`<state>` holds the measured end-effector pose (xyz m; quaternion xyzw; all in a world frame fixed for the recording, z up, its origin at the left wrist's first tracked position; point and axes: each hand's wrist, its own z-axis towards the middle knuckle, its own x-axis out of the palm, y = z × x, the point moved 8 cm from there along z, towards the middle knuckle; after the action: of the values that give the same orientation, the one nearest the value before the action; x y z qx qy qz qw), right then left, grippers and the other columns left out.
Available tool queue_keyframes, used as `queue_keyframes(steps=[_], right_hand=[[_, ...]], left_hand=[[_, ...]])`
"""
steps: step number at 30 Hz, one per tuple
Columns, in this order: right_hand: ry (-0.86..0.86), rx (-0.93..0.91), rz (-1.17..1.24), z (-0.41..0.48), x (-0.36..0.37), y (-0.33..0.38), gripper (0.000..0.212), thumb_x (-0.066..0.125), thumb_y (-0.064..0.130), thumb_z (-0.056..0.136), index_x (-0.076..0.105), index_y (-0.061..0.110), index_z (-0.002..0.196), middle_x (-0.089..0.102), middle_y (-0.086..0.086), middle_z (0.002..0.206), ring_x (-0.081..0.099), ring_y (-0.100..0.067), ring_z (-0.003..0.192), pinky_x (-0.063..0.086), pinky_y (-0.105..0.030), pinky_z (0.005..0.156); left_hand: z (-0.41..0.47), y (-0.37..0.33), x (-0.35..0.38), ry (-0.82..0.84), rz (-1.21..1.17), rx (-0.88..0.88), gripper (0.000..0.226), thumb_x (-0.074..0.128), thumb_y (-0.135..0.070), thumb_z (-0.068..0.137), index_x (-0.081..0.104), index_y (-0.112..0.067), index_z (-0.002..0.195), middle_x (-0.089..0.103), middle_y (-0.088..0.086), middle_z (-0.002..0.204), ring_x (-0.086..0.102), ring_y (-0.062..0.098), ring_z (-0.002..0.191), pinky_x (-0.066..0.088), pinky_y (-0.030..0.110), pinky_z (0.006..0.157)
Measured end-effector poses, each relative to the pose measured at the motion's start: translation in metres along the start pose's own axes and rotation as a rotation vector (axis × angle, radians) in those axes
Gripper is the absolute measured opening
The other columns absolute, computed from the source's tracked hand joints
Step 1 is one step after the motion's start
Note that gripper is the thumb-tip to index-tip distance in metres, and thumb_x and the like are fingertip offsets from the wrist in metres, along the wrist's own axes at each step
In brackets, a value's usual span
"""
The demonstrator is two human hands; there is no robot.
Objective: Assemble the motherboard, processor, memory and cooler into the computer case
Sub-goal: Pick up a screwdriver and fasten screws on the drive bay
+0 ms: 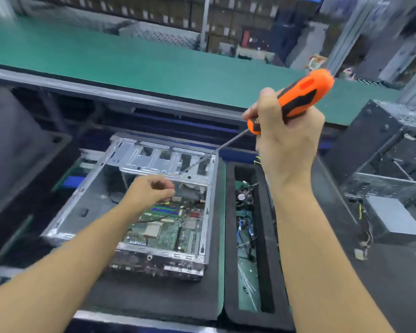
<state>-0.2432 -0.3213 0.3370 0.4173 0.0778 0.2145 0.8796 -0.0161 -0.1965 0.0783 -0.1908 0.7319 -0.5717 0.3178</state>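
Observation:
An open silver computer case (82,207) lies on a dark foam mat in the middle. A green motherboard (163,231) sits inside it, with blue memory slots near its far end. My left hand (151,191) hovers over the board's far edge with curled fingers, pinching something small that I cannot make out. My right hand (286,138) is raised above the case's right side and grips an orange and black screwdriver (298,97). The screwdriver's thin shaft points down left toward the drive cage (163,162).
A black foam tray (267,236) right of the case holds a small cooler fan, cables and screws. Another dark case (384,150) and a grey power supply (392,219) stand at the right. A green conveyor belt (130,58) runs behind. A dark bin (15,145) is at the left.

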Motion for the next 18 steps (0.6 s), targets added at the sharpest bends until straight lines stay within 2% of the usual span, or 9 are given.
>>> queue_keyframes(steps=[4, 8, 10, 12, 15, 18], right_hand=[[0.053, 0.013, -0.026, -0.027, 0.07, 0.007, 0.047, 0.059, 0.023, 0.091, 0.059, -0.018, 0.068, 0.069, -0.012, 0.067, 0.063, -0.009, 0.055, 0.049, -0.026, 0.058], [0.075, -0.009, -0.101, -0.051, 0.12, 0.015, 0.06, 0.057, 0.04, 0.085, 0.059, -0.017, 0.068, 0.067, -0.02, 0.064, 0.064, -0.026, 0.061, 0.052, -0.039, 0.063], [0.086, -0.01, -0.138, -0.06, 0.136, 0.016, 0.066, 0.055, 0.045, 0.083, 0.057, -0.02, 0.07, 0.062, -0.029, 0.066, 0.059, -0.039, 0.064, 0.049, -0.043, 0.063], [0.102, -0.004, -0.178, -0.068, 0.145, 0.014, 0.068, 0.056, 0.046, 0.084, 0.055, -0.021, 0.072, 0.058, -0.035, 0.068, 0.055, -0.047, 0.066, 0.046, -0.045, 0.062], [0.095, 0.018, -0.232, -0.074, 0.146, 0.007, 0.067, 0.057, 0.047, 0.085, 0.057, -0.019, 0.073, 0.058, -0.034, 0.068, 0.055, -0.047, 0.066, 0.046, -0.044, 0.061], [0.083, 0.043, -0.255, -0.076, 0.141, -0.001, 0.067, 0.057, 0.047, 0.086, 0.056, -0.019, 0.073, 0.058, -0.034, 0.069, 0.054, -0.046, 0.066, 0.046, -0.044, 0.061]], left_hand=[[-0.024, 0.034, -0.085, -0.074, 0.104, -0.05, 0.009, 0.079, -0.008, 0.078, 0.074, -0.015, 0.08, 0.073, 0.007, 0.074, 0.07, 0.018, 0.066, 0.058, 0.037, 0.068], [-0.037, 0.057, -0.138, -0.128, 0.106, -0.064, 0.013, 0.077, -0.002, 0.079, 0.071, -0.011, 0.086, 0.073, 0.013, 0.079, 0.067, 0.022, 0.066, 0.06, 0.033, 0.072], [-0.039, 0.063, -0.145, -0.101, 0.104, -0.076, 0.017, 0.076, -0.002, 0.08, 0.07, -0.012, 0.092, 0.072, 0.013, 0.082, 0.068, 0.022, 0.068, 0.06, 0.034, 0.074], [-0.037, 0.066, -0.144, -0.08, 0.163, -0.065, 0.015, 0.076, -0.003, 0.079, 0.071, -0.015, 0.088, 0.073, 0.007, 0.08, 0.068, 0.018, 0.069, 0.06, 0.031, 0.072], [-0.033, 0.069, -0.134, -0.066, 0.282, -0.057, 0.012, 0.075, -0.008, 0.079, 0.072, -0.02, 0.078, 0.072, -0.004, 0.072, 0.068, 0.009, 0.065, 0.059, 0.026, 0.069], [-0.023, 0.077, -0.122, -0.043, 0.302, -0.076, 0.012, 0.075, -0.008, 0.08, 0.072, -0.019, 0.075, 0.071, -0.004, 0.07, 0.068, 0.012, 0.067, 0.058, 0.028, 0.066]])
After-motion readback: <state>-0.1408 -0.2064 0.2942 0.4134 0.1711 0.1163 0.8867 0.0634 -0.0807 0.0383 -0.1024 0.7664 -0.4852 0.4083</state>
